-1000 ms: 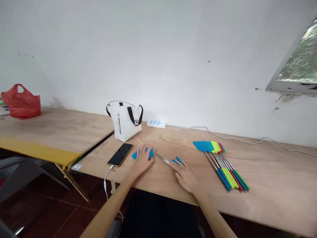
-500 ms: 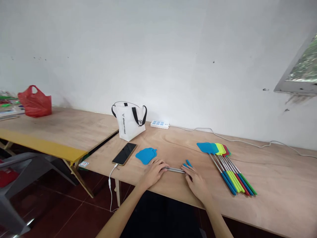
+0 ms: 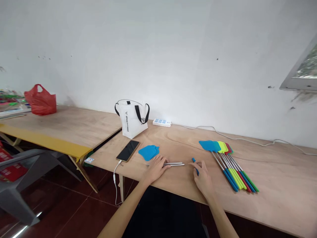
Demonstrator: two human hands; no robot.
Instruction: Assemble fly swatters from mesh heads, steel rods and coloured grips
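Note:
My left hand (image 3: pixel 157 168) lies low on the table, its fingers and thumb closed around a few thin metal rods (image 3: pixel 177 164). The rods stick out to its right, and a short end shows at its left. Just beyond that hand are flat blue fly swatter heads (image 3: pixel 148 152), overlapping each other. My right hand (image 3: pixel 203 177) has its fingers curled over a blue handle grip (image 3: pixel 193 160), partly hidden under them. Whether a second grip is beneath cannot be seen. Right of this hand, assembled fly swatters (image 3: pixel 230 165) in blue, yellow, red and green lie in a row.
A phone (image 3: pixel 128 150) on a white cable lies at the left, before a white bag (image 3: pixel 132 120) with black straps. A power strip (image 3: pixel 161 122) sits by the wall, its cord running right. Another table (image 3: pixel 81 127) at the left bears a red plastic bag (image 3: pixel 41 100).
My right hand has moved off the rods' right end, slightly to the right, onto the blue grip. The rods' right ends are now bare. My left hand stays on them. The view has shifted slightly.

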